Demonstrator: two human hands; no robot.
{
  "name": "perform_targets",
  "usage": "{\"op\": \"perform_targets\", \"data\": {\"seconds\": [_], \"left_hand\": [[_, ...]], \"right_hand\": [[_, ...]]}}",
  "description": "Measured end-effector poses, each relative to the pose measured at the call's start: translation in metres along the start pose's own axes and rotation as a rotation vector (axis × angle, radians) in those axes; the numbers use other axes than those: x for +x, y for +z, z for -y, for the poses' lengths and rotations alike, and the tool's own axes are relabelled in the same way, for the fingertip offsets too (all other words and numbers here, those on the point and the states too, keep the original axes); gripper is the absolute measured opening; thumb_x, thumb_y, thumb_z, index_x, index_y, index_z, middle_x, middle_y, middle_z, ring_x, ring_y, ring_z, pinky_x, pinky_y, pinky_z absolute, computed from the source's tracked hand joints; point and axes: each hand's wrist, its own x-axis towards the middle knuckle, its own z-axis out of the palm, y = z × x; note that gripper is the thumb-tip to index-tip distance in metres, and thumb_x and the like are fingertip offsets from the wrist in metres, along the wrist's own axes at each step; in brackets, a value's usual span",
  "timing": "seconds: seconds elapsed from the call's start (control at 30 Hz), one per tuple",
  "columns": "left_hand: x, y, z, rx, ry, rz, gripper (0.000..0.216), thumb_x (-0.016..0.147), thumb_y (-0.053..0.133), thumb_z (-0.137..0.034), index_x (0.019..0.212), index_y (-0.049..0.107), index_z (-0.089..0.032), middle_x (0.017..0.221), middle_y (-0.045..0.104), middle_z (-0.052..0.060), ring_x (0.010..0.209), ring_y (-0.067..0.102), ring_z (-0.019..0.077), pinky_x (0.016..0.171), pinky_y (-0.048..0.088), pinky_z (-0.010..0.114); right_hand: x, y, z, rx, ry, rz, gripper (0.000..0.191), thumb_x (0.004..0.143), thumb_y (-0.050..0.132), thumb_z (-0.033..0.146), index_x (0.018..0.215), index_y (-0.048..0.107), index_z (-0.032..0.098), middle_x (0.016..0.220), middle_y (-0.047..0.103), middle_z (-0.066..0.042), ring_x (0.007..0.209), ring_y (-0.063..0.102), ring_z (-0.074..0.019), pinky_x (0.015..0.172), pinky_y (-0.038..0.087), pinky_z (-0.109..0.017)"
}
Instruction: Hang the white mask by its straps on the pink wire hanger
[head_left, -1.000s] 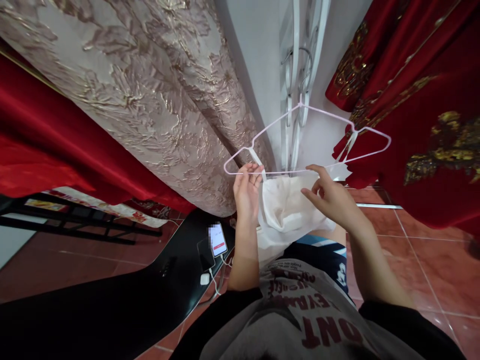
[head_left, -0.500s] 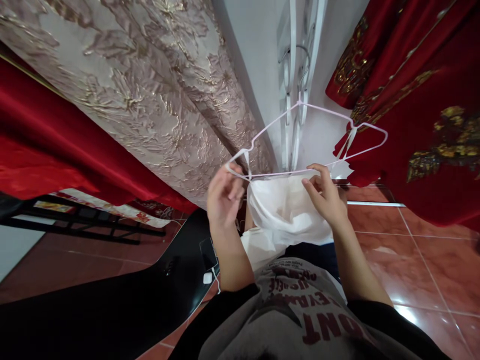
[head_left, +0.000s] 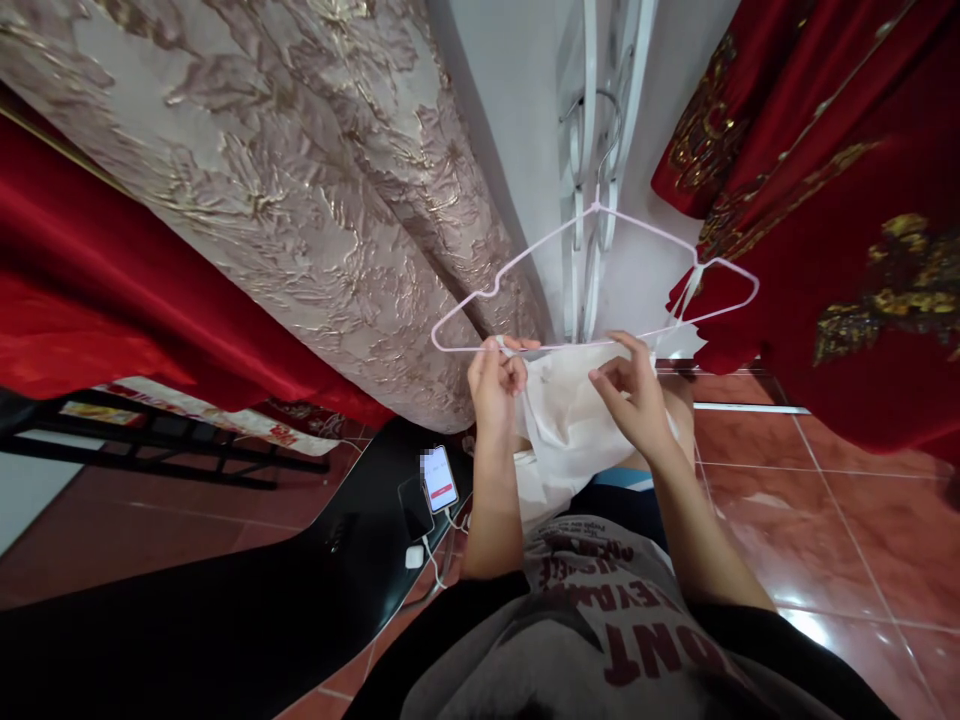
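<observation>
Hanger [head_left: 597, 207] open through middle; strap [head_left: 695, 276] crosses near right end. Patterned drape [head_left: 337, 200] behind left end, red garment [head_left: 840, 260] behind right; white cloth [head_left: 562, 410] blocks below bar [head_left: 571, 346]

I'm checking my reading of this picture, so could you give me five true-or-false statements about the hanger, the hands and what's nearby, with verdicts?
1. The hanger is pale pink. True.
2. A white strap is looped over the hanger's right-side notch. True.
3. The left hand is up at the hanger's hook. False: the left hand is at the lower bar, left of the right hand.
4. The garment just below the lower bar, between the hands, is red. False: that garment is white.
5. A phone with a lit screen lies on the black surface left of the person. True.
</observation>
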Motion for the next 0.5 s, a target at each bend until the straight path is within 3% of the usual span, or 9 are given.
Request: {"op": "perform_targets", "data": {"seconds": [0.1,0.17,0.2,0.27,0.37,0.5], "left_hand": [[-0.003,0.008,0.002,0.010,0.026,-0.002,0.045,0.098,0.074,-0.053,0.075,0.059,-0.017,0.079,0.078,0.008,0.040,0.036,0.0035,0.039,0.020,0.019],[-0.002,0.007,0.002,0.001,0.037,-0.002,0.046,0.099,0.074,-0.051,0.074,0.057,-0.017,0.078,0.077,0.007,0.040,0.036,0.0033,0.039,0.020,0.018],[-0.001,0.006,0.002,-0.005,0.041,-0.001,0.046,0.099,0.074,-0.051,0.073,0.057,-0.017,0.077,0.077,0.007,0.040,0.036,0.0032,0.039,0.021,0.018],[0.001,0.003,0.003,-0.022,0.050,0.003,0.046,0.099,0.074,-0.051,0.073,0.056,-0.017,0.077,0.077,0.007,0.040,0.035,0.0028,0.040,0.021,0.017],[0.001,0.002,0.004,-0.030,0.079,0.019,0.046,0.098,0.075,-0.052,0.074,0.058,-0.017,0.078,0.078,0.007,0.040,0.035,0.0026,0.040,0.021,0.017],[0.000,0.001,0.004,0.011,0.081,0.018,0.047,0.098,0.074,-0.055,0.075,0.058,-0.017,0.079,0.078,0.007,0.041,0.037,0.0036,0.040,0.020,0.018]], "right_hand": [[0.000,-0.012,-0.015,0.008,-0.050,-0.433,0.055,0.097,0.062,0.041,0.148,0.042,0.029,0.094,0.061,-0.002,0.072,0.057,-0.0173,0.066,0.048,-0.033],[0.004,-0.027,-0.025,0.004,-0.016,-0.587,0.053,0.095,0.062,0.040,0.144,0.047,0.029,0.101,0.062,-0.004,0.070,0.054,-0.0157,0.062,0.046,-0.031],[0.008,-0.036,-0.029,0.003,0.016,-0.567,0.049,0.092,0.064,0.040,0.139,0.053,0.028,0.106,0.063,-0.005,0.070,0.054,-0.0149,0.061,0.046,-0.030],[0.016,-0.051,-0.031,-0.009,0.076,-0.391,0.034,0.089,0.067,0.040,0.120,0.066,0.024,0.114,0.067,-0.007,0.075,0.058,-0.0145,0.062,0.048,-0.029],[0.026,-0.062,-0.025,-0.029,0.082,-0.142,0.021,0.091,0.066,0.039,0.100,0.072,0.021,0.105,0.072,-0.006,0.076,0.061,-0.0154,0.067,0.050,-0.030],[0.025,-0.059,-0.016,-0.045,-0.018,-0.226,0.016,0.090,0.066,0.035,0.090,0.073,0.022,0.088,0.073,-0.003,0.075,0.064,-0.0173,0.072,0.050,-0.033]]}}
